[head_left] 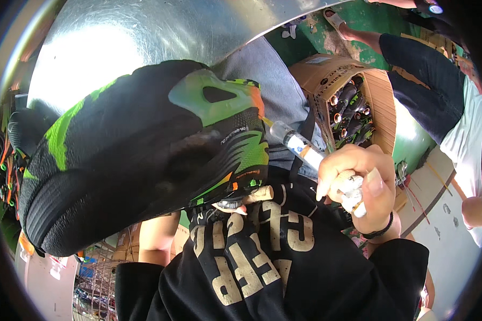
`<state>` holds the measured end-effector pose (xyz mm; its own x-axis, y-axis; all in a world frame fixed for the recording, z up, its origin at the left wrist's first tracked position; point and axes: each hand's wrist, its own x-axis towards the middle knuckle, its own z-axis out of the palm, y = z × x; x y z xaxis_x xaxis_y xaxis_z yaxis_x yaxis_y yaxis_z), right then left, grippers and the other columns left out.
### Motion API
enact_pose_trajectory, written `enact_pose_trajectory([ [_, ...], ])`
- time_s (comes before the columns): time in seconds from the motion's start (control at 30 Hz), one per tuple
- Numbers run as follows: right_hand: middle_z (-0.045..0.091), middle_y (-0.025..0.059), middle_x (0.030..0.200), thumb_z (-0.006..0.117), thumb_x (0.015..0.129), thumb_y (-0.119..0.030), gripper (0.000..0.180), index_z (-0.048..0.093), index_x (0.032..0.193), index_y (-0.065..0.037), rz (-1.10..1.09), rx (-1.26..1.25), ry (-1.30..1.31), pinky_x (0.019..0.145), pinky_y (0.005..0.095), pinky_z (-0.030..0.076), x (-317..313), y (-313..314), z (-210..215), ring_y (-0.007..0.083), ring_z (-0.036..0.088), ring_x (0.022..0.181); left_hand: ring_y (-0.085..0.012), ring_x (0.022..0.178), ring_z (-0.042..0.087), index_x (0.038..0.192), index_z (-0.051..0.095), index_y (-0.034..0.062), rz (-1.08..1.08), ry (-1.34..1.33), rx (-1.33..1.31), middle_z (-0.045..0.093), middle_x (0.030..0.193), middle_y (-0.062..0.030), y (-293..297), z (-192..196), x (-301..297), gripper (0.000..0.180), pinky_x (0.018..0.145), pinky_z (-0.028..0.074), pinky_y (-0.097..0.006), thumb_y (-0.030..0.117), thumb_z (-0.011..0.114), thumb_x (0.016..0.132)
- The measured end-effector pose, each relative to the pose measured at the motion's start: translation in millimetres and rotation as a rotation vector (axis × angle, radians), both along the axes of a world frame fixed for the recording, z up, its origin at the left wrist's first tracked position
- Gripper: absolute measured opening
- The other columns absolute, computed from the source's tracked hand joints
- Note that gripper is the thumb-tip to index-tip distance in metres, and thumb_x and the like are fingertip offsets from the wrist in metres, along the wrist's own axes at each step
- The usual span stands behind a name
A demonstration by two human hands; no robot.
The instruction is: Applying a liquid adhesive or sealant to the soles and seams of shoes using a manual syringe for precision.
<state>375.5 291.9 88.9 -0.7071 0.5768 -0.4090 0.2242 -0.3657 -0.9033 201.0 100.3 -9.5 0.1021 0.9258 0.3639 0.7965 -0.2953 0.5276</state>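
A large black shoe (128,144) with bright green and orange patches fills the left and middle of the view, raised in front of my body. My left arm reaches up behind it; of my left hand (241,210) only a bit shows under the shoe's lower edge, beside a pale cylindrical stub (260,194). The rest of that hand is hidden. On the right, my right hand (359,179) is closed around a clear syringe (297,143). White crumpled material (352,193) shows between its fingers. The syringe's yellowish tip meets the orange edge at the shoe's heel end.
Behind the shoe curves a shiny metal table (198,32). An open cardboard box (324,75) beyond my right hand holds several black shoes with green marks. Another person's dark-trousered leg (428,75) is at the upper right. More shoes (8,155) lie at the far left, above a wire basket (93,289).
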Motion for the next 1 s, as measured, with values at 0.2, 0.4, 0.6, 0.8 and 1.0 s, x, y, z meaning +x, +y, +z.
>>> enact_pose_trajectory([
  [0.2,0.065,0.0132,0.070,0.045,0.092,-0.019,0.036,0.063,0.081,0.010,-0.045,0.022,0.048,0.054,0.0248,0.044,5,-8,-6,0.0135,0.058,0.056,-0.0163,0.088,0.052,0.097,0.060,0.0079,0.013,0.013,0.022,0.056,0.102,-0.0074,0,1,1,0.023,0.075,0.045,-0.040,0.021,0.071,0.083],
  [0.4,0.063,0.0168,0.070,0.034,0.097,-0.045,0.064,0.064,0.082,0.010,-0.006,0.108,-0.001,0.049,0.0262,0.040,20,1,-11,0.0156,0.054,0.051,-0.0156,0.086,0.053,0.096,0.060,0.0062,0.037,0.032,0.041,0.057,0.100,-0.0072,1,0,2,0.022,0.074,0.046,-0.038,0.020,0.071,0.083],
  [0.6,0.061,0.0158,0.068,0.031,0.097,-0.050,0.066,0.060,0.071,0.003,-0.081,0.059,0.081,0.046,0.0267,0.037,33,8,2,0.0158,0.053,0.053,-0.0149,0.084,0.054,0.094,0.060,0.0045,0.095,0.067,0.093,0.058,0.098,-0.0070,5,4,4,0.022,0.073,0.047,-0.036,0.019,0.071,0.083],
  [0.8,0.059,0.0121,0.063,0.035,0.094,-0.051,0.061,0.063,0.070,-0.002,-0.152,0.093,0.134,0.046,0.0274,0.036,39,3,6,0.0172,0.050,0.049,-0.0142,0.082,0.055,0.093,0.060,0.0029,0.203,0.134,0.198,0.059,0.096,-0.0068,17,11,9,0.021,0.072,0.048,-0.034,0.018,0.072,0.083],
  [1.0,0.057,0.0085,0.057,0.039,0.091,-0.052,0.057,0.065,0.068,-0.007,-0.230,0.205,0.190,0.045,0.0282,0.035,40,-4,26,0.0186,0.048,0.046,-0.0136,0.079,0.056,0.092,0.061,0.0012,0.349,0.158,0.329,0.060,0.094,-0.0066,37,21,8,0.021,0.071,0.048,-0.032,0.017,0.072,0.084],
])
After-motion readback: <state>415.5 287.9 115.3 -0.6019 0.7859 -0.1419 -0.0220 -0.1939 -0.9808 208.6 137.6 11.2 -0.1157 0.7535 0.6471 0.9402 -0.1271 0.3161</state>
